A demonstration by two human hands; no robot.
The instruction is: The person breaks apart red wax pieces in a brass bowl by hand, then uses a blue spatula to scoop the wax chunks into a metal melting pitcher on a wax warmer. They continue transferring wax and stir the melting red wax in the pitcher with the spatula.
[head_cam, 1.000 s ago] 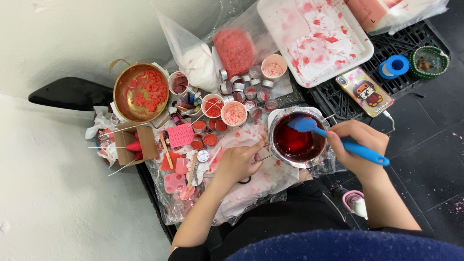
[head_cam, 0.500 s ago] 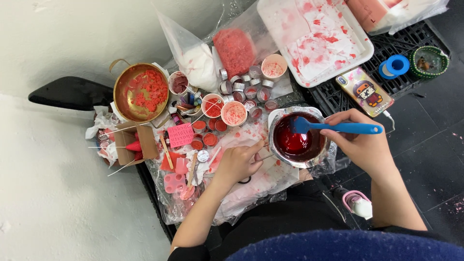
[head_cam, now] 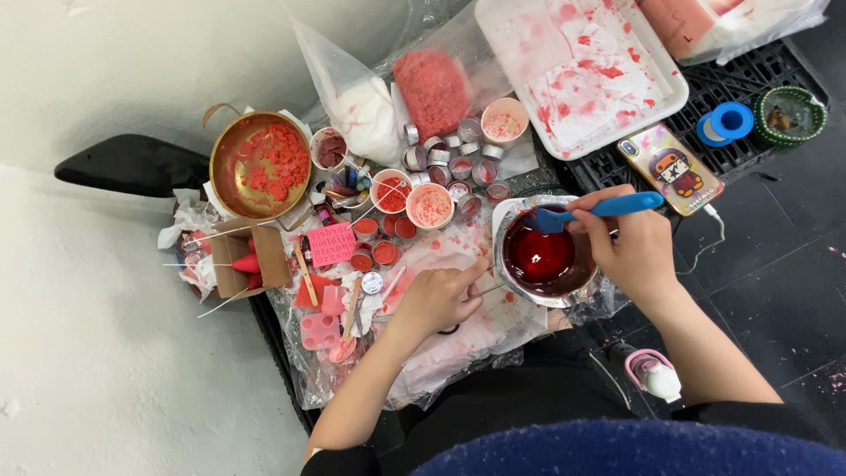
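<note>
A metal bowl [head_cam: 507, 231] of dark red liquid [head_cam: 539, 256] sits at the centre right. My right hand [head_cam: 630, 251] rests on its right rim, gripping a blue spatula [head_cam: 608, 208] whose blade dips into the liquid at the top. My left hand [head_cam: 438, 297] lies to the left of the bowl on stained plastic sheet, fingers closed on a thin metal handle [head_cam: 486, 287] that reaches the bowl. Several small round tins [head_cam: 458, 163] and cups of red wax stand above the left hand.
A brass pan [head_cam: 258, 165] with red chunks stands at the left. A stained white tray [head_cam: 582, 66] lies at the top right, a phone [head_cam: 671, 167] and blue tape roll [head_cam: 725, 122] beside it. A pink mould [head_cam: 320, 330] and cardboard box [head_cam: 251, 256] sit at the lower left.
My right hand has turned the blue spatula from pointing down-right to lying level across the bowl's top edge. My left hand has stayed in place.
</note>
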